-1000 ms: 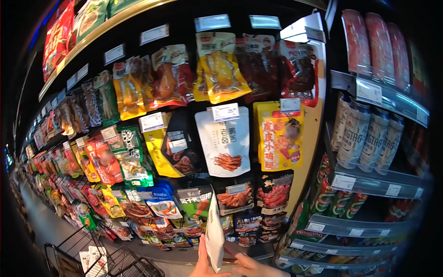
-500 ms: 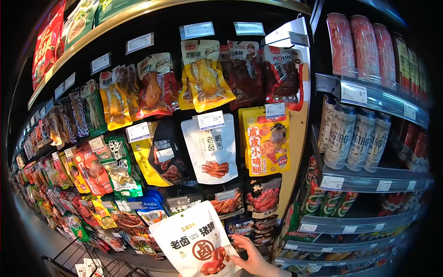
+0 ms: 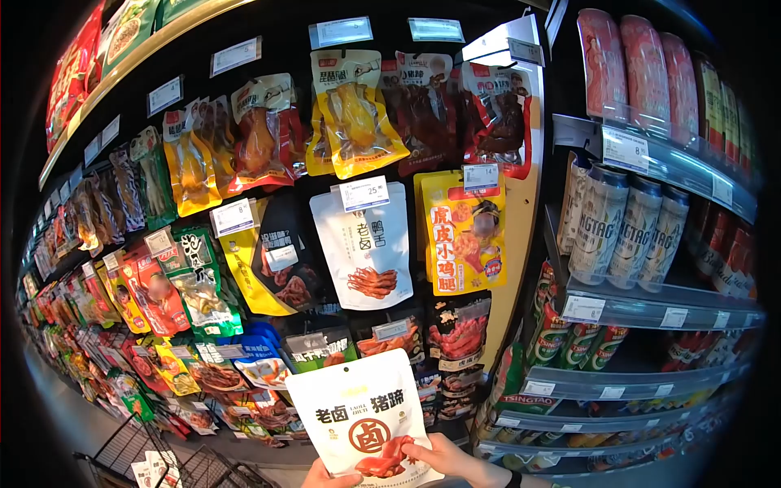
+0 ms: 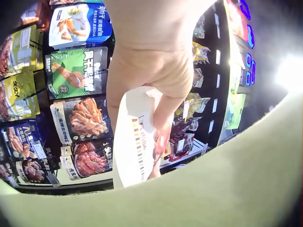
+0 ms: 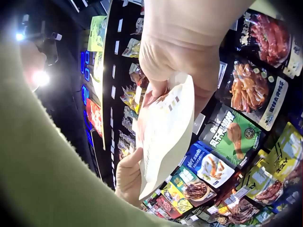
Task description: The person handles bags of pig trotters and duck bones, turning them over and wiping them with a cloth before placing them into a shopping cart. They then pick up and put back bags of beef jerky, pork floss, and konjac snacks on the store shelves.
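"What's your grip doing?"

"Left grip (image 3: 321, 475) and right grip (image 3: 455, 460) both clamped on the white packet (image 3: 362, 419) at six o'clock! Front showing; I'd call this inspecting. Turning it would call for easing one side."

"Obstacles?"

"Hanging pouches (image 3: 362, 260) crowd twelve; wire cart (image 3: 122, 443) at seven."

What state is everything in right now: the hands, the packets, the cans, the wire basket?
Left hand: gripping the held pouch's lower edge.
Right hand: gripping its lower right side.
Held pouch: upright, printed front showing, apparently unopened.
White pouch: hanging behind a price tag.
Yellow pouch: hanging beside it.
Silver cans: standing upright, shelved.
Wire basket: holding white packets.
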`<act>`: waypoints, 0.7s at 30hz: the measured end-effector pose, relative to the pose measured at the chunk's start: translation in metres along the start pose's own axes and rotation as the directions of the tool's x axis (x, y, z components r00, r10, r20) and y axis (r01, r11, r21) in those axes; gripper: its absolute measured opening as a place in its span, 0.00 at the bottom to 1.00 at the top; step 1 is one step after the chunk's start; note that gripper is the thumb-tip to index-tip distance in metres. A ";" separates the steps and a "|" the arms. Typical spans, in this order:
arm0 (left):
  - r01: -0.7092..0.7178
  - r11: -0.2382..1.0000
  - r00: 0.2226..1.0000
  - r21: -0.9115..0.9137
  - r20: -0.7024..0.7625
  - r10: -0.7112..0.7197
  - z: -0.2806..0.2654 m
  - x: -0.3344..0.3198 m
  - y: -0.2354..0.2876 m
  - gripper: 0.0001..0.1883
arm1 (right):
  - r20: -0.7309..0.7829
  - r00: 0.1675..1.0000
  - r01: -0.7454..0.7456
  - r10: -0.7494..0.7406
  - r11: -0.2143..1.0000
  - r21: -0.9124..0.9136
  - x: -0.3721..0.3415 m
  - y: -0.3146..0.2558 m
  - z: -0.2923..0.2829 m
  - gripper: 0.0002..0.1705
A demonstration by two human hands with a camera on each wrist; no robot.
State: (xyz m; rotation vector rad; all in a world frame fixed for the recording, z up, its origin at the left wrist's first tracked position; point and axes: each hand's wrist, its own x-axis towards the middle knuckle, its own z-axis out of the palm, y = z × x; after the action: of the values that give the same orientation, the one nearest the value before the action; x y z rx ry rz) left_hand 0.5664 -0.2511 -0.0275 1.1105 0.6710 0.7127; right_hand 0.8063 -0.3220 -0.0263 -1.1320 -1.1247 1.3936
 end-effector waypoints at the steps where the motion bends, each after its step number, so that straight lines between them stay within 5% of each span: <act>1: 0.015 0.999 0.999 0.041 0.029 -0.016 -0.002 0.000 0.002 0.21 | 0.001 1.000 0.005 -0.005 1.000 0.030 0.000 0.003 0.000 0.18; 9: 0.005 0.986 1.000 0.167 -0.020 -0.001 -0.002 -0.002 -0.003 0.18 | 0.019 1.000 0.013 -0.012 0.996 -0.084 -0.002 0.018 -0.001 0.18; 11: -0.130 0.968 0.989 0.214 -0.048 0.143 0.002 -0.001 -0.006 0.20 | 0.007 1.000 0.029 -0.028 0.995 -0.095 -0.004 0.014 0.001 0.18; 15: 0.007 0.975 0.999 0.224 -0.054 0.005 -0.004 -0.004 -0.006 0.21 | 0.072 0.997 -0.029 0.034 0.997 -0.078 -0.008 0.006 0.000 0.18; 17: -0.032 0.967 0.998 0.251 -0.039 0.044 -0.002 -0.005 -0.004 0.22 | 0.095 0.993 -0.058 0.064 0.996 -0.064 -0.008 0.009 -0.002 0.18; 21: -0.029 0.977 0.999 0.212 -0.029 0.035 0.010 -0.008 0.006 0.26 | 0.098 0.993 0.072 -0.072 0.997 0.007 -0.005 0.031 0.002 0.23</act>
State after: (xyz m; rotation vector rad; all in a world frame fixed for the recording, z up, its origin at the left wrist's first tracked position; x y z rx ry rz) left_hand 0.5685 -0.2612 -0.0182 1.3101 0.7717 0.6995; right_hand 0.8006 -0.3297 -0.0566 -1.0200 -1.2210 1.4069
